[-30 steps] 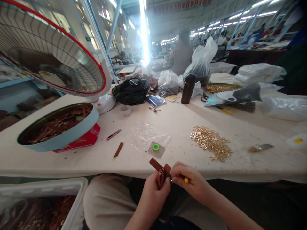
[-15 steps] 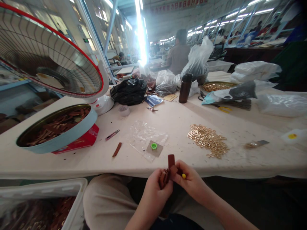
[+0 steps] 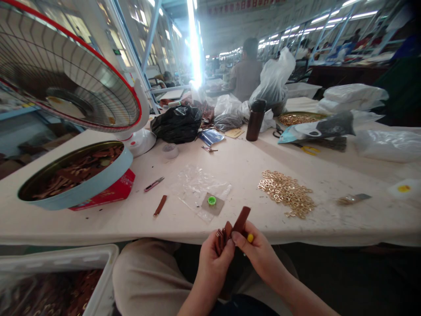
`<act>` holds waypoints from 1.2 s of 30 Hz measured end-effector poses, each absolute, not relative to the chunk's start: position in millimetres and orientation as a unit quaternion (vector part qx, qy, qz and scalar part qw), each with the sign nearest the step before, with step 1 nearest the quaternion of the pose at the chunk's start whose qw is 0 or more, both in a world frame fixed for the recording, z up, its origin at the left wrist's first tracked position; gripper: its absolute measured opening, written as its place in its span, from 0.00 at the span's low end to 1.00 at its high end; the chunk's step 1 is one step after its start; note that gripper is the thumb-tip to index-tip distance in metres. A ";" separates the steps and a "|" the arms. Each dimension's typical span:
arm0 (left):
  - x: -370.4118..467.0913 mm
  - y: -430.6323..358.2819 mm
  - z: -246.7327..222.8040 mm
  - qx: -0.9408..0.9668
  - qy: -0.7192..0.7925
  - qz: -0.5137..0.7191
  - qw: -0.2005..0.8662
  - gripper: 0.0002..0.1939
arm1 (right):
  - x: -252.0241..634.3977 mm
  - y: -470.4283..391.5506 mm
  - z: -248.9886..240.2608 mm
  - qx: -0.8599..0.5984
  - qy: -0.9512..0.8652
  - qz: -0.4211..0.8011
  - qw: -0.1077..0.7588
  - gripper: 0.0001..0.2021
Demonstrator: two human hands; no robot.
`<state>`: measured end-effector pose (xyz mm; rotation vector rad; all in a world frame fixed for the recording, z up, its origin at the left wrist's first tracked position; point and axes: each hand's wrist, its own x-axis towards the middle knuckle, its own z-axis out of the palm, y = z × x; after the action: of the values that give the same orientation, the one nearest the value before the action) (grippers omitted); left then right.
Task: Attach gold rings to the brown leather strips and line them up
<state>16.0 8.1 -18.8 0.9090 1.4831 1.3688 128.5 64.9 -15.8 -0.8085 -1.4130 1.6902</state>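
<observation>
My left hand (image 3: 215,254) is closed around a small bunch of brown leather tabs (image 3: 221,240), just off the table's front edge. Between thumb and fingers, my right hand (image 3: 258,250) pinches one longer brown leather strip (image 3: 241,219) that points up and to the right. A small yellow-tipped item (image 3: 250,238) pokes out of the right hand; its other end is hidden. Past the hands lies a green cap (image 3: 211,201) on a grey square, on a clear plastic bag (image 3: 194,188). A single leather tab (image 3: 160,205) rests to the left on the table.
A pile of gold metal rings (image 3: 286,193) lies to the right. On the left, a round tin (image 3: 79,188) of leather pieces sits below a fan (image 3: 75,79). Thread snips (image 3: 154,184), a dark bottle (image 3: 255,120) and a white crate (image 3: 108,263) are also around.
The strip in my right hand has come up and tilted to the right, showing more of its length. My left hand keeps its bunch of tabs.
</observation>
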 end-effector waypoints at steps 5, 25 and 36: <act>14.6 7.0 -19.2 0.321 0.587 0.574 0.472 0.15 | 123.0 65.5 -14.5 -0.312 -0.574 0.668 0.355 0.10; -4.5 18.6 -33.2 0.296 0.585 0.601 0.457 0.12 | 104.1 80.5 -28.9 -0.364 -0.708 0.490 0.356 0.11; -45.6 37.0 -37.7 0.166 0.619 0.642 0.422 0.16 | 94.0 145.1 -20.0 -0.417 -0.659 0.464 0.420 0.19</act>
<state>-45.6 37.0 -37.7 0.4155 1.5495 1.6073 94.0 145.1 -20.0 -1.0460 -1.6513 1.1617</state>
